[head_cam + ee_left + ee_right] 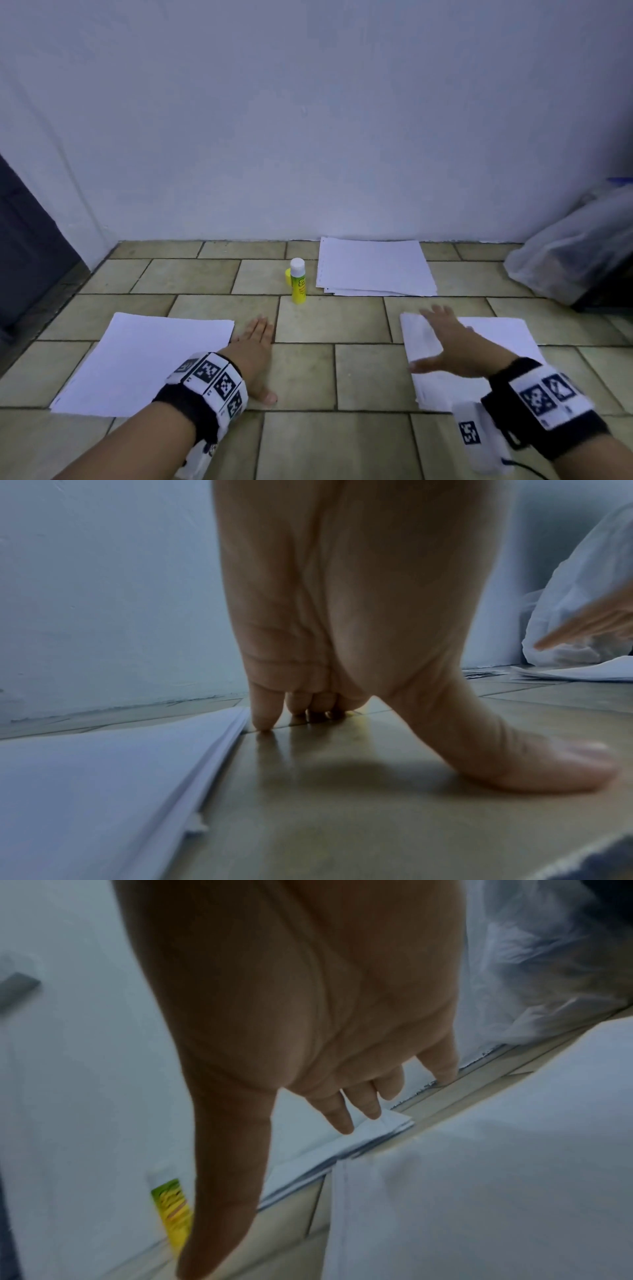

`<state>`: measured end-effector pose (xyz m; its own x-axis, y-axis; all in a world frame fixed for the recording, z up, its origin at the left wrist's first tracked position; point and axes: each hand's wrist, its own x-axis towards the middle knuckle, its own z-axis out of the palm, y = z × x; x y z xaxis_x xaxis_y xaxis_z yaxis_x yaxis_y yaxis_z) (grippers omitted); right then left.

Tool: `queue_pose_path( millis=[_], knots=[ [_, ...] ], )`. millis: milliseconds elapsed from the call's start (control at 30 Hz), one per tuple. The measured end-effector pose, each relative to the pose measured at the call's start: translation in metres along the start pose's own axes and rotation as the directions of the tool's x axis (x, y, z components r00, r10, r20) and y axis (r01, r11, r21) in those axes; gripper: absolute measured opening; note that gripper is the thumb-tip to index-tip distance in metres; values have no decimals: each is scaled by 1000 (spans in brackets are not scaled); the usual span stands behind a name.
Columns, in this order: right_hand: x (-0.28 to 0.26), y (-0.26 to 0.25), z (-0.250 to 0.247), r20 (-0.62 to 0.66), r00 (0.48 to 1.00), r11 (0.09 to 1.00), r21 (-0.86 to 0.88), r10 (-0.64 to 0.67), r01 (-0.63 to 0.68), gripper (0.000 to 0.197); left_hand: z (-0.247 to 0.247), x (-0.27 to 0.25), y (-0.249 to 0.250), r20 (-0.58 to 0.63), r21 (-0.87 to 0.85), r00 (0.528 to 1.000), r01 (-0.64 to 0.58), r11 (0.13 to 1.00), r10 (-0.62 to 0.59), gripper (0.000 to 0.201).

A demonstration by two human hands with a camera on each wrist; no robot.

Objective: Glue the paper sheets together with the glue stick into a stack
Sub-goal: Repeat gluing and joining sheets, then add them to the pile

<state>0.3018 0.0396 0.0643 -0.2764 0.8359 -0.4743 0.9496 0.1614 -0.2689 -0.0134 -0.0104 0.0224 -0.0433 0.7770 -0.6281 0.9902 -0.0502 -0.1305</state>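
Observation:
A yellow glue stick (297, 281) with a white top stands upright on the tiled floor (329, 322), its yellow cap (287, 276) lying just behind it. Three lots of white paper lie around it: a pile (375, 269) by the wall, a stack (147, 363) at the near left, and sheets (493, 339) at the near right. My left hand (255, 349) rests flat on the tiles beside the left stack (103, 791), fingers straight. My right hand (445, 342) hovers blurred over the right sheets (496, 1191), fingers spread, holding nothing. The glue stick (171, 1207) shows past the thumb.
A pale wall (308, 120) closes the far side. A crumpled clear plastic bag (575, 260) over something dark sits at the right by the wall. A dark panel (27, 246) stands at the left edge.

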Motion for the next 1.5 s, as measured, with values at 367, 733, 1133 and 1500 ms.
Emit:
queue_pose_path(
  millis=[367,733,1133,1500],
  knots=[
    [-5,-3,40,62,998,995,-103,-11,17,70,-1,-23,-6,-135,-50,964,223,974,-228,119],
    [-7,0,45,2,999,992,-123,-32,32,64,13,-45,-67,-57,-118,945,313,943,-321,63],
    [-1,5,39,-179,984,999,-31,-22,17,53,-9,-54,-40,-235,12,932,289,957,-278,32],
    [1,8,39,-222,975,1000,-15,-15,12,50,-2,-46,-41,-189,-31,940,284,958,-285,7]
  ],
)
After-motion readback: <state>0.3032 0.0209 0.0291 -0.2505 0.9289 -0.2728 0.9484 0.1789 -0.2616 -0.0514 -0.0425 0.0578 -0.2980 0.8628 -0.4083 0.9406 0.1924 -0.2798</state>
